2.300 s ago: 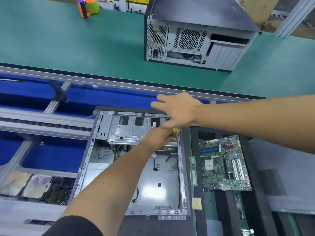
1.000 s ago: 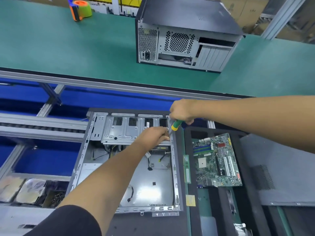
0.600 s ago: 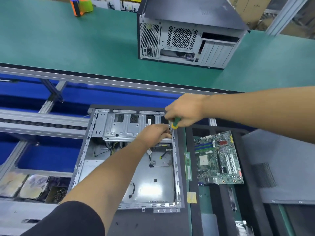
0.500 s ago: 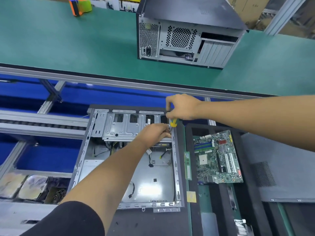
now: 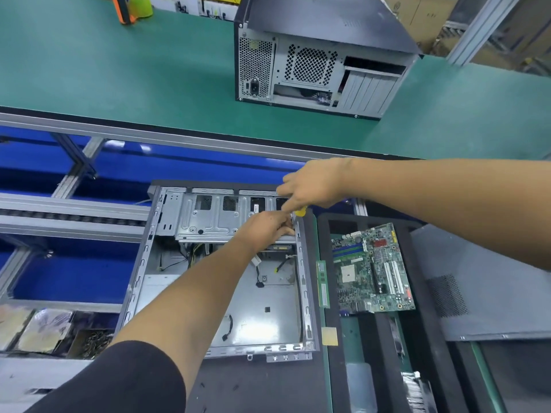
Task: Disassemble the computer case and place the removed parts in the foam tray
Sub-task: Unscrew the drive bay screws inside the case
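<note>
My right hand (image 5: 313, 186) grips the yellow screwdriver (image 5: 300, 211). My left hand (image 5: 268, 228) pinches the grey metal drive cage (image 5: 214, 219) inside the open grey computer case (image 5: 301, 278) under both hands. I should turn slowly and straight.

Open case (image 5: 226, 293) flat — motherboard (image 5: 371, 269) in foam tray (image 5: 325, 263).

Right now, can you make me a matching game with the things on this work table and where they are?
Things:
1. motherboard
2. closed computer
3. tape dispenser
4. screwdriver

Places:
A. far left on the green mat
B. in the right hand
C. in the black foam tray
D. upright on the green mat

Pairs: 1-C, 2-D, 3-A, 4-B
</note>
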Motion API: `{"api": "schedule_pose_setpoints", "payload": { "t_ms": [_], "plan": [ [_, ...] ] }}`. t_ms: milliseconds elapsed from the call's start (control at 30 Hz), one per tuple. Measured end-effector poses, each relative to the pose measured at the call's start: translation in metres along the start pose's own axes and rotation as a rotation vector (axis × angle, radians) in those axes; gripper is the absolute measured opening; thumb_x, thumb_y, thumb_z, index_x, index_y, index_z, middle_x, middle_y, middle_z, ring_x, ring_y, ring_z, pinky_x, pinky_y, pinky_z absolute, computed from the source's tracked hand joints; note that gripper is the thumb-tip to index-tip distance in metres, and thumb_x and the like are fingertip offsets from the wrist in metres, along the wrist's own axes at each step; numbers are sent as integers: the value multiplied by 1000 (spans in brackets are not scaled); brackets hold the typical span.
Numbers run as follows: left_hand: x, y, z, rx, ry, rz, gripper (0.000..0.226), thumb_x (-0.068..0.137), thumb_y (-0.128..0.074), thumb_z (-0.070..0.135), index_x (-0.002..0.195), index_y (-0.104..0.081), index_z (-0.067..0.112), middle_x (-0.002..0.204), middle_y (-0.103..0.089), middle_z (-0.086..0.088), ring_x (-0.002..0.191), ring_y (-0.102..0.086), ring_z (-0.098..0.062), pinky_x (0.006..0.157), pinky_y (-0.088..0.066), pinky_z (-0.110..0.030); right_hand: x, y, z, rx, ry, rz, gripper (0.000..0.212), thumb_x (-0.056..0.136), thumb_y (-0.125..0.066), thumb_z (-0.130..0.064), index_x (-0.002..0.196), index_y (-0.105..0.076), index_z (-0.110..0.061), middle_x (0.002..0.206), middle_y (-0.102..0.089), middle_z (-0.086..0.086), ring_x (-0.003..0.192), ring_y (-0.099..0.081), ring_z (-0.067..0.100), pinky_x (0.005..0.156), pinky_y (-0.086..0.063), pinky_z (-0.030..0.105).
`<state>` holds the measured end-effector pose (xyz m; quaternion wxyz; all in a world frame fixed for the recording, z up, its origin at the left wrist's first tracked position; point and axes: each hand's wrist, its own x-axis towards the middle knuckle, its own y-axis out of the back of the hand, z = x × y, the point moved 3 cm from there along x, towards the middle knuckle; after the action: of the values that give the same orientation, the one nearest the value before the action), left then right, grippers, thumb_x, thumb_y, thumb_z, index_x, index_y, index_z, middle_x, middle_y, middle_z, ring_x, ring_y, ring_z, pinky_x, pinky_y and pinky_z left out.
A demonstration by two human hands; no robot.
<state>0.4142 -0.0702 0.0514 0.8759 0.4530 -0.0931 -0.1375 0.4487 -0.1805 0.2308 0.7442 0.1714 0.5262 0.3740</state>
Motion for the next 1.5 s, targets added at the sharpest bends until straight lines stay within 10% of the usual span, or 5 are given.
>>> {"api": "schedule_pose_setpoints", "payload": {
  "t_ms": [833,1167,1500],
  "plan": [
    [-12,20,12,-229,24,23,17,102,-61,31,85,-60,29,86,-65,13,81,-60,-12,66,-42,-25,-72,-64,-78,1041,-1187,553,20,76,-67,-20,88,-61,-34,93,-52,-10,81,-54,18,61,-35,34],
    [-9,22,7,-299,137,15,20,98,-64,36,91,-67,18,62,-47,15,57,-43,-7,57,-37,-25,-10,-99,-180,1896,-1788,1227,15,80,-65,0,81,-65,-14,74,-69,12,62,-57,26,57,-46,37],
    [-6,20,5,-247,119,5,9,94,-69,27,89,-70,20,52,-46,17,51,-44,0,57,-37,-19,49,-81,-211,1737,-1991,1221,9,90,-57,-18,86,-56,-26,71,-63,-12,62,-56,1,53,-32,31]
  ]
}}
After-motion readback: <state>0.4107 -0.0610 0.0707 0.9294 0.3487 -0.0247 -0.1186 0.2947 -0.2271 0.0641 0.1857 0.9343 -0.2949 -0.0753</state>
